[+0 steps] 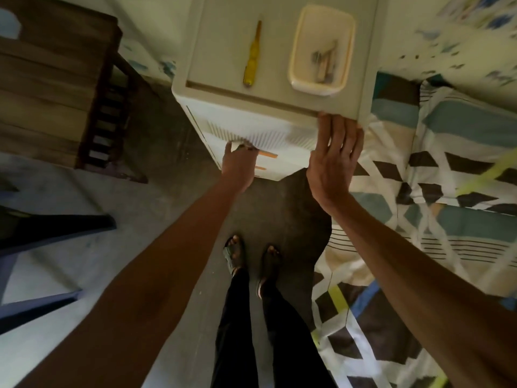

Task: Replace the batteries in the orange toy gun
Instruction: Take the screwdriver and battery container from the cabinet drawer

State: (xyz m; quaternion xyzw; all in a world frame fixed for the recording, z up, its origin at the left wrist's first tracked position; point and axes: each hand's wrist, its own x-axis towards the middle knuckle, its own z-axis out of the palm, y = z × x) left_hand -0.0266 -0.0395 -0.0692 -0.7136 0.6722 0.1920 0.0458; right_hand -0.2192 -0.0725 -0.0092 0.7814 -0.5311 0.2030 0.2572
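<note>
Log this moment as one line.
left hand at ribbed white drawer; right hand touching cream plastic cabinet edge; yellow screwdriver untouched on top

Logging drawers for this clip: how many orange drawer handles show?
2: upper handle beside the left hand, lower handle just below, on the cabinet front; others may be hidden.

Both arms were extended; the left hand [239, 166] was turned down, fingers hidden; the right hand [333, 161] was held flat, fingers straight.
</note>
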